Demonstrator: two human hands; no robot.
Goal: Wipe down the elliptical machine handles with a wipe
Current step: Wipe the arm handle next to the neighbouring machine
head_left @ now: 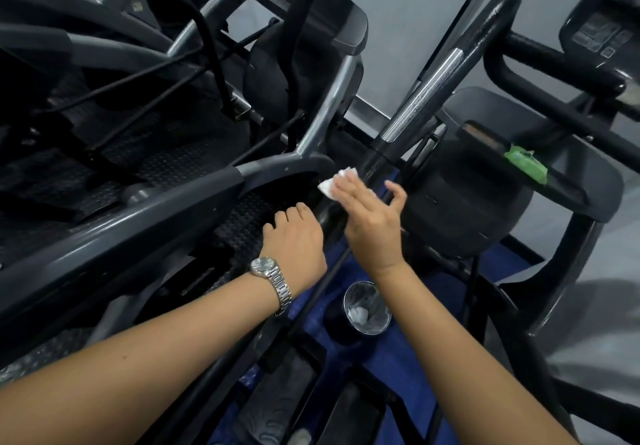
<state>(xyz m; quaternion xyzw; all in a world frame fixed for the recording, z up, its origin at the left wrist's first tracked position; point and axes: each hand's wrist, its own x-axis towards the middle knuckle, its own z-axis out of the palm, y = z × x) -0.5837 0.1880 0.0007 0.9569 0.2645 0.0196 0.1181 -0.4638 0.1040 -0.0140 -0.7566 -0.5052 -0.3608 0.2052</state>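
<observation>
Right now the right hand lies nearly flat, fingers pressing one white wipe against the black handle, thumb spread to its far side. The left hand sits just below, fingers curled from view; its hold I cannot tell. That handle runs up and away rightward from both hands. A second handle stands farther left.

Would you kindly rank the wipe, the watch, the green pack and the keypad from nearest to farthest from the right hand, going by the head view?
1. Wipe: pressed under the right hand, on the handle.
2. Watch: lower left, on the other wrist.
3. Green pack: off to the right.
4. Keypad: far upper right.
</observation>
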